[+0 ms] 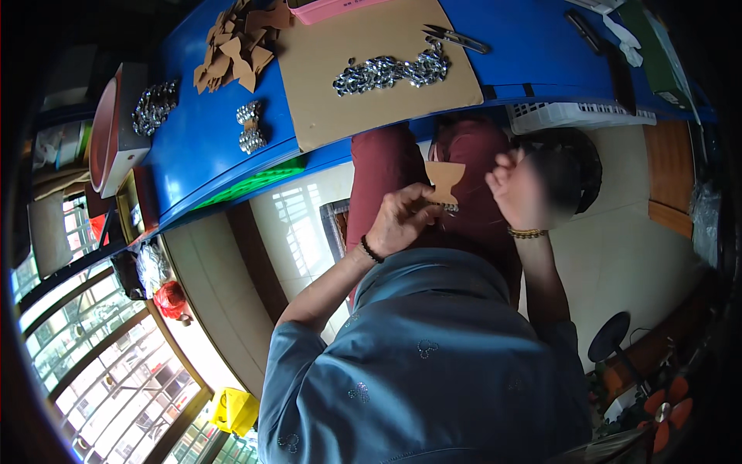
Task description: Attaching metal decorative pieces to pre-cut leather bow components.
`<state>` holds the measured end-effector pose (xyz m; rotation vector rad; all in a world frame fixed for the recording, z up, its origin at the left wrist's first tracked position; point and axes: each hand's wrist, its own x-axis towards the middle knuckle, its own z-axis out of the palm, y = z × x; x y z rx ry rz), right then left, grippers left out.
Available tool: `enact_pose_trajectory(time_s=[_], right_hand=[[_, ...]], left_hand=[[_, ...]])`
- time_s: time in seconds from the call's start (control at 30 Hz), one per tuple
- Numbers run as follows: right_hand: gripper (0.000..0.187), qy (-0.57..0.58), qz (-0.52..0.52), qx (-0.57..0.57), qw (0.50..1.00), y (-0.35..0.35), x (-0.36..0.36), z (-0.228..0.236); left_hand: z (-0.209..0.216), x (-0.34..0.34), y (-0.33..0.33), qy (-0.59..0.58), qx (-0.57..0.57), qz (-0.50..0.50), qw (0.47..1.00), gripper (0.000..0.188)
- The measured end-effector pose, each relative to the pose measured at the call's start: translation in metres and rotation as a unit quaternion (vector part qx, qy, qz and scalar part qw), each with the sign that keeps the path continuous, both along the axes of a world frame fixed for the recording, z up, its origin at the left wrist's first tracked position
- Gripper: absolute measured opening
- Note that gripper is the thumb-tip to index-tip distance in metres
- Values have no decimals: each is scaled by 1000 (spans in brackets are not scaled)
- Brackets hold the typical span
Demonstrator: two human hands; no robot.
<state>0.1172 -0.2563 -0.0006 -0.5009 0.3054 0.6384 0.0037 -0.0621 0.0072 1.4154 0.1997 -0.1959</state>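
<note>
Over my lap, my left hand (403, 220) pinches the lower end of a brown, waisted cardboard card (447, 179). A row of small shiny silver pieces (446, 206) runs along that end, beside my fingertips. Raised to the right of the card and apart from it is my right hand (514, 189), its fingers curled. Part of this hand is blurred, and what its fingers hold, if anything, cannot be made out. On the table ahead, a heap of silver chain-like pieces (394, 73) lies on a large cardboard sheet (328, 116).
Small scissors (456, 39) lie at the sheet's right edge, a pink tray (328, 8) at its far edge. Loose brown cards (239, 50) are piled on the blue table (197, 155), near a silver-wrapped card (250, 127) and another silver bundle (154, 107). A white basket (580, 114) sits beneath.
</note>
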Motion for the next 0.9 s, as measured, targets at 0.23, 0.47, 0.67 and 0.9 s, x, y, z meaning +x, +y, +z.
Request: enact_pose_trajectory(time_s=[0.23, 0.47, 0.67, 0.9], right_hand=[[7, -45, -108, -101, 988, -326, -20, -130], [20, -74, -148, -408, 898, -494, -89, -133], [27, -144, -49, -590, 793, -266, -14, -74], [29, -492, 284, -454, 686, 1, -29, 31]], left_hand=[[13, -1, 59, 18, -29, 41, 999, 10], [13, -1, 85, 56, -19, 82, 995, 8], [-4, -1, 28, 53, -101, 39, 993, 13], [3, -4, 3, 58, -133, 0, 989, 12]])
